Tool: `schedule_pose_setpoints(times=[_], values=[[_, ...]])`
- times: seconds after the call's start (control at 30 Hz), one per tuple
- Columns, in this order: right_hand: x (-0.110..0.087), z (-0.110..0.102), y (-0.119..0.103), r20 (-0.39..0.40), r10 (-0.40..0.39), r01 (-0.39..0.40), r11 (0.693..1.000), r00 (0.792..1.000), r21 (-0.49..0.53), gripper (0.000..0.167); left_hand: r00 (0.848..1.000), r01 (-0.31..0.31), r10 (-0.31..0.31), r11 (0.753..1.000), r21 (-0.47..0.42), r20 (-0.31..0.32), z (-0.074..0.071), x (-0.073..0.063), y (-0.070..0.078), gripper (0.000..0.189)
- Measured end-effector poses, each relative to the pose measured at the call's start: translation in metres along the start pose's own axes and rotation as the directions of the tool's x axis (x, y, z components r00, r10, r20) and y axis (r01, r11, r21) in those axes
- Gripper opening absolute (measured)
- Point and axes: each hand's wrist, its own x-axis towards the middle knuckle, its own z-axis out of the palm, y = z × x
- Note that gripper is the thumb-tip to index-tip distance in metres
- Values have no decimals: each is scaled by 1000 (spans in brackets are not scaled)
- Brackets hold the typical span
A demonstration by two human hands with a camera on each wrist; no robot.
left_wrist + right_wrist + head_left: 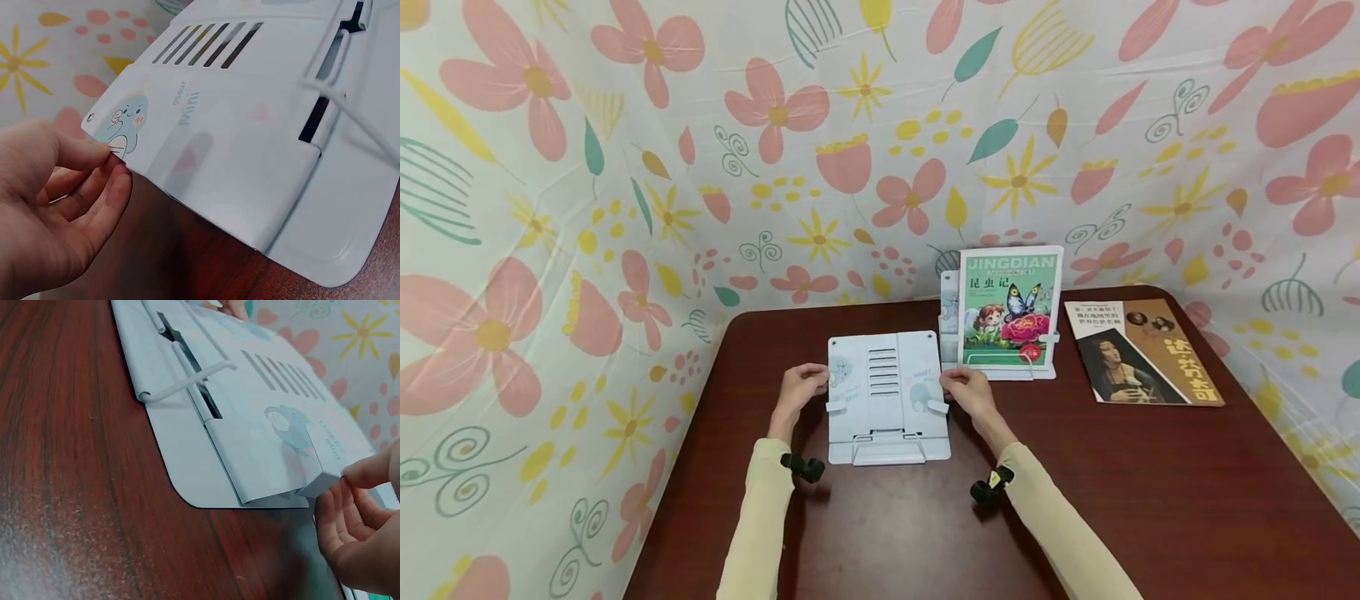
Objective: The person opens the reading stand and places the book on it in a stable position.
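Note:
A white book stand (pixel 886 392) with pale blue cartoon animals and a slotted middle stands on the table, its back panel tilted up from its base. My left hand (pixel 803 388) pinches the panel's left edge between thumb and fingers. In the left wrist view that hand (pixel 69 194) grips beside a printed blue dinosaur. On the opposite edge, my right hand (pixel 972 393) pinches the panel near a white side clip (pixel 322 472). A wire lip (pixel 889 452) lies along the stand's front. The panel's rear side is hidden.
Behind the right hand, a second stand (pixel 950 312) holds a green children's book (pixel 1011 308) upright. A brown and white book (pixel 1142 354) lies flat farther right on the dark wooden table (pixel 1075 500). Flower-patterned cloth (pixel 880 167) hangs behind the table and at its left.

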Motion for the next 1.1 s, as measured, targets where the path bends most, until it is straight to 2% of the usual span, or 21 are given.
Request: schedule_pose_setpoints(times=[0.13, 0.3, 0.4, 0.6, 0.73, 0.83, 0.9, 1.1], values=[[-2, -2, -7, -6, -30, 30, 997, 1000, 75, 27, 1000, -17, 17, 1000, -19, -15, -2, -7, 9, 24], [-6, -6, -20, -11, -79, 80, 984, 997, 156, 23, 997, -71, 70, 996, -51, -28, -5, -14, 20, 23], [-9, -9, -30, -5, -117, 116, 980, 993, 160, 22, 994, -104, 101, 992, -66, -36, -8, -20, 27, 23], [-15, -16, -47, 4, -217, 216, 972, 976, 92, 20, 988, -153, 152, 984, -94, -27, -17, -33, 40, 26], [-22, -21, -57, 1, -307, 307, 952, 952, 15, 20, 983, -184, 183, 977, -109, -19, -22, -40, 45, 29], [-27, -25, -64, -4, -362, 362, 932, 932, -15, 18, 983, -183, 182, 976, -122, -18, -23, -43, 46, 29], [-31, -28, -68, 5, -387, 387, 922, 922, -23, 20, 983, -185, 184, 973, -137, -22, -23, -46, 46, 28], [-40, -39, -74, 79, -400, 403, 915, 913, -24, 20, 973, -232, 229, 958, -167, -39, -23, -58, 47, 25]])
